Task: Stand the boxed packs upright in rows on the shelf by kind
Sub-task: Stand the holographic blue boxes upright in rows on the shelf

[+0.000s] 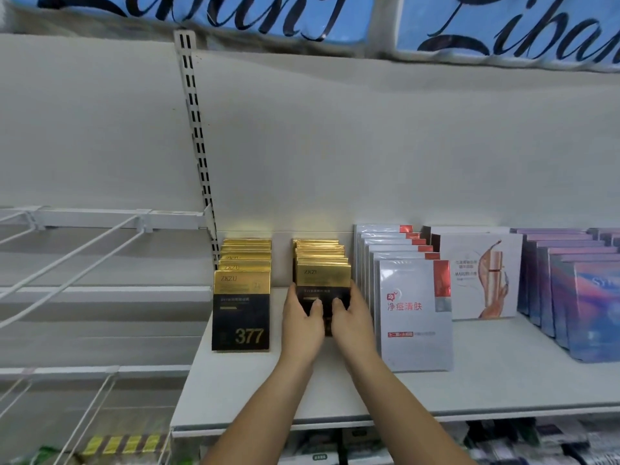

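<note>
As my left grip [302, 325] & right grip [353, 325] clasp front gold pack [323, 280], uneven shove cd topple row [318, 250] behind.

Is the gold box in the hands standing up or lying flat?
Standing up. The gold box faces forward, top edge level, like the row behind it. The left hand and right hand hold its lower half.

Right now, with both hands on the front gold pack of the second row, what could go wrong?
1. The left hand and right hand grip the front gold pack low down; it could tip, and the packs behind may topple forward.
2. The right hand sits close to the front white pack, so a sideways nudge could knock it over.
</note>
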Demonstrator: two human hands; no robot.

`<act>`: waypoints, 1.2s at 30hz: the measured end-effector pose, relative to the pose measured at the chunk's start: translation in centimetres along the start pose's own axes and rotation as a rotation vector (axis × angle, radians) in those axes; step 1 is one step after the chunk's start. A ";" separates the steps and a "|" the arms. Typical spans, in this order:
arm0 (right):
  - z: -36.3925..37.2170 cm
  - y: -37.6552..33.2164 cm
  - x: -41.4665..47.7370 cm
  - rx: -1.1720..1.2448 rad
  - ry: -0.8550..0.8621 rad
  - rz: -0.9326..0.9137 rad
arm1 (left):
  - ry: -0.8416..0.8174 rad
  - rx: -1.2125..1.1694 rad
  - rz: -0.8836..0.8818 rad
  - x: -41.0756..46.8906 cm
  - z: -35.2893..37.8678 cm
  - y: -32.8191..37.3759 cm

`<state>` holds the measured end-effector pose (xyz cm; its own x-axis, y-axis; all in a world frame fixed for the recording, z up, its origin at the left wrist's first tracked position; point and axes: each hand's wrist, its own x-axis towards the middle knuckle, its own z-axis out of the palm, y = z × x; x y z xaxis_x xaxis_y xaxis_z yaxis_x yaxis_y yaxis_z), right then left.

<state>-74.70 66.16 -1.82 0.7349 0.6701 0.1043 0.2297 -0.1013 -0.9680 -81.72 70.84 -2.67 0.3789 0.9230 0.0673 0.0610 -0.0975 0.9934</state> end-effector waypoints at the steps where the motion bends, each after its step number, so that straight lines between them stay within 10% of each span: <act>1: 0.0 0.1 0.0 -0.001 0.008 -0.008 | 0.001 0.010 0.010 0.1 0.1 -0.1; 7: 0.0 -0.6 -1.0 -0.202 0.052 -0.139 | 0.058 0.081 0.106 -1.2 -0.2 0.2; 14: 0.8 -4.2 -5.2 0.097 0.028 -0.489 | 0.210 0.053 0.861 -5.4 -7.9 3.7; 22: 7.7 -2.0 -4.6 0.013 -0.403 -0.011 | 0.086 0.090 -0.081 -0.5 -16.7 -0.8; 36: 11.2 -1.0 -2.3 0.009 -0.241 0.036 | -0.086 0.089 0.117 3.6 -14.4 -3.9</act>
<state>-83.74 73.00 -3.62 0.5686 0.8225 0.0127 0.1993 -0.1227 -0.9722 -93.89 79.86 -4.97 0.4659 0.8684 0.1697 0.0921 -0.2384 0.9668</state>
